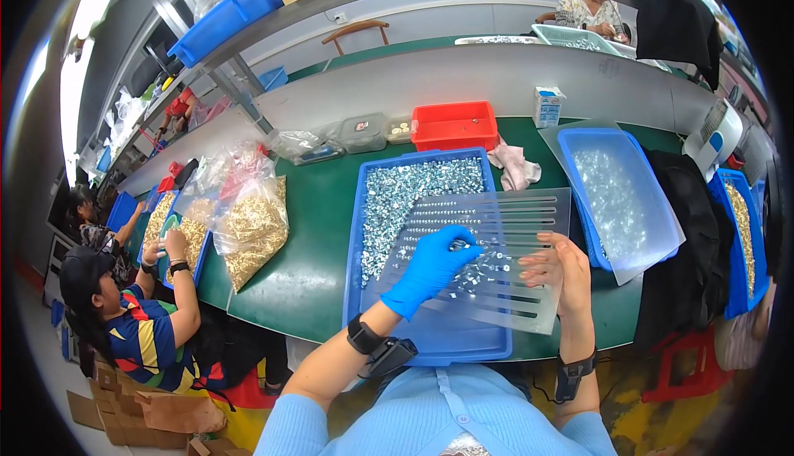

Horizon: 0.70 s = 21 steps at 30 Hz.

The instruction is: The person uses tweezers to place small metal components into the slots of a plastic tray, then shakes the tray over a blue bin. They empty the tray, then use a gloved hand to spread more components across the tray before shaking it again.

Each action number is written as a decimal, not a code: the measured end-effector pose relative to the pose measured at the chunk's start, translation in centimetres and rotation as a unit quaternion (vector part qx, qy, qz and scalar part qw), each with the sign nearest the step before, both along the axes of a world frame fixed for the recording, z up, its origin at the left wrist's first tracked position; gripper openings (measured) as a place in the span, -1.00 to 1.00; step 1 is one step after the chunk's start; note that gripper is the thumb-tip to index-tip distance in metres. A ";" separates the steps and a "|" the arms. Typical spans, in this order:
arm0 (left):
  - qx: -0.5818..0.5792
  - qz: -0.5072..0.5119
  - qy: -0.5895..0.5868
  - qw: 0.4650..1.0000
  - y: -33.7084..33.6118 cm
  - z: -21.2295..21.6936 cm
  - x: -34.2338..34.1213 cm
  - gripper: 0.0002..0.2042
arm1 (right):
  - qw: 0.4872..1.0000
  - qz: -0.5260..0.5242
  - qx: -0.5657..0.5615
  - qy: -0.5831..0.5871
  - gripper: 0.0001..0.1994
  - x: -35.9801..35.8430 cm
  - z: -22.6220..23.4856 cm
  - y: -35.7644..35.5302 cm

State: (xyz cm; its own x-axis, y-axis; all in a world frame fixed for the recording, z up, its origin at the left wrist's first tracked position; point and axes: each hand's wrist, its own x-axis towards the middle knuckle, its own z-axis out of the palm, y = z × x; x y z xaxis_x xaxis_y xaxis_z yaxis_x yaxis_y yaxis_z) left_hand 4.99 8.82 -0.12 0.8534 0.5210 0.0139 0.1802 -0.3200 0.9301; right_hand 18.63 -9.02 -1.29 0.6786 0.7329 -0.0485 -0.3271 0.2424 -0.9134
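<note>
My left hand [434, 267], in a blue glove, is over a clear slotted plate [538, 307]. Its fingertips are curled together, and whatever they hold is too small to make out. Small silvery metal pieces [470, 278] lie loose beside it, and more sit in rows along the plate's slots [438, 214]. My bare right hand [566, 278] is at the plate's right edge, fingers stretched and apart, palm facing inward. Whether those fingers lie above or under the plate is unclear. The plate lies across a blue tray [354, 291] holding a heap of similar pieces [405, 183].
Behind the tray stand a red bin [453, 128], a pink cloth [514, 167] and clear plastic boxes [362, 133]. To the right, another blue tray [662, 249] lies under a clear sheet. A bag of gold-coloured pieces [256, 229] and a seated co-worker [141, 324] are at left.
</note>
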 end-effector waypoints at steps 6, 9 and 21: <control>-0.032 0.114 0.040 0.992 1.8 -2.0 -1.5 -0.78 | 1.000 -0.003 -0.003 -0.001 -0.61 0.0 0.3 -0.1; 0.061 0.067 -0.006 0.996 1.0 -2.5 -0.5 -0.82 | 1.000 -0.003 -0.004 -0.001 -0.61 -0.2 0.4 0.1; -0.122 0.165 -0.087 0.975 1.2 -1.9 0.3 -0.79 | 1.000 -0.008 -0.010 0.001 -0.61 -0.3 0.4 0.0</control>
